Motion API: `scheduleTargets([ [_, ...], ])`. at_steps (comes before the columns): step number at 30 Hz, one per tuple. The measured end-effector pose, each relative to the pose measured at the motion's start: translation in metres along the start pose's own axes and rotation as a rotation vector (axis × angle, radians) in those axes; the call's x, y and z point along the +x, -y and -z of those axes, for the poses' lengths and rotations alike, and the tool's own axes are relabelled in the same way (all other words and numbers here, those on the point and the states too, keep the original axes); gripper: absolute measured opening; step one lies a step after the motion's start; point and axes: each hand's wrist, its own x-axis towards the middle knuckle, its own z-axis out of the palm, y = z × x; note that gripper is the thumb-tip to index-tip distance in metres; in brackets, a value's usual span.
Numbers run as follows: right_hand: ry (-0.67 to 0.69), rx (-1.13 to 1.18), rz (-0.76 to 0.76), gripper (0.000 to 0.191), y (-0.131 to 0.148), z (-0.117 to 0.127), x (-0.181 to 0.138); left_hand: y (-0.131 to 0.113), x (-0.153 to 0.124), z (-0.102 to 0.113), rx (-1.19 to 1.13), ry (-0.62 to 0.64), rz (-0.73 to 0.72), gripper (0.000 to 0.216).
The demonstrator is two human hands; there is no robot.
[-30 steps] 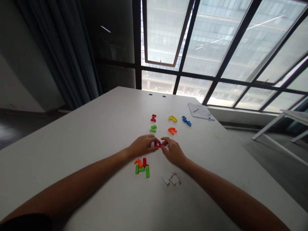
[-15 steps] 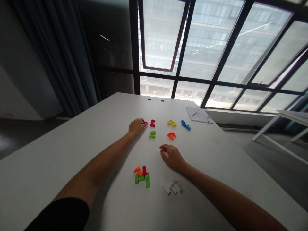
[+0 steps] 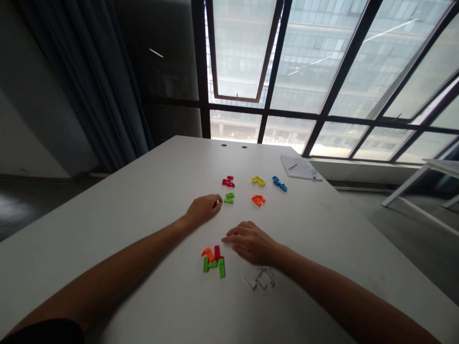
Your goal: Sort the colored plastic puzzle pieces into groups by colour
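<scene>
My left hand (image 3: 205, 209) hovers at or on the tabletop just left of two green plastic pieces (image 3: 229, 198), its fingers loosely curled and apart, with nothing visible in them. Behind those lie the red pieces (image 3: 228, 181), grouped together. My right hand (image 3: 251, 242) has its fingers stretched to the left and holds nothing. Left of its fingertips is a mixed pile with green pieces (image 3: 221, 268), an orange piece (image 3: 208, 253) and a red piece (image 3: 217, 252). White pieces (image 3: 263, 278) lie under and in front of my right wrist, slightly blurred.
Farther right on the white table (image 3: 161, 286) are orange pieces (image 3: 257, 200), yellow pieces (image 3: 258, 181) and blue pieces (image 3: 279, 184). Sheets of paper (image 3: 301, 168) with pens lie near the right edge. A second table (image 3: 439, 167) stands beyond it at the right.
My left hand has let go of a red piece beside the other red ones and come back towards the green pair. My right hand has moved nearer and left, its fingers straightening.
</scene>
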Motion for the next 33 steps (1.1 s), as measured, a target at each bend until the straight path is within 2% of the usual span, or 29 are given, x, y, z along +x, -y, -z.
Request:
scheduleTargets([
  [4, 0.118, -0.072, 0.064, 0.048, 0.013, 0.002, 0.006, -0.031, -0.023, 0.003, 0.122, 0.063, -0.052, 0.029],
  [7, 0.131, -0.064, 0.065, 0.042, 0.013, -0.001, 0.006, -0.045, -0.024, 0.002, 0.119, 0.092, -0.071, 0.03],
  [13, -0.006, 0.065, 0.002, 0.032, -0.008, 0.0, -0.004, -0.052, -0.027, 0.002, 0.039, 0.126, -0.157, 0.025],
  [16, -0.053, 0.01, -0.064, 0.029, -0.022, 0.001, -0.009, -0.055, -0.029, 0.003, -0.004, 0.141, -0.163, 0.023],
  [19, -0.165, -0.091, -0.195, 0.017, -0.032, -0.003, -0.011, -0.058, -0.03, 0.004, -0.036, 0.15, -0.148, 0.024],
  [24, -0.281, -0.165, -0.313, 0.006, -0.036, -0.01, -0.011, -0.06, -0.032, 0.005, -0.087, 0.164, -0.175, 0.026],
  [29, -0.383, -0.13, -0.345, 0.006, -0.036, -0.01, -0.011, -0.059, -0.032, 0.009, -0.192, 0.235, -0.191, 0.035],
  [33, -0.404, -0.136, -0.318, 0.006, -0.035, -0.008, -0.012, -0.059, -0.031, 0.008, -0.22, 0.216, -0.207, 0.031],
])
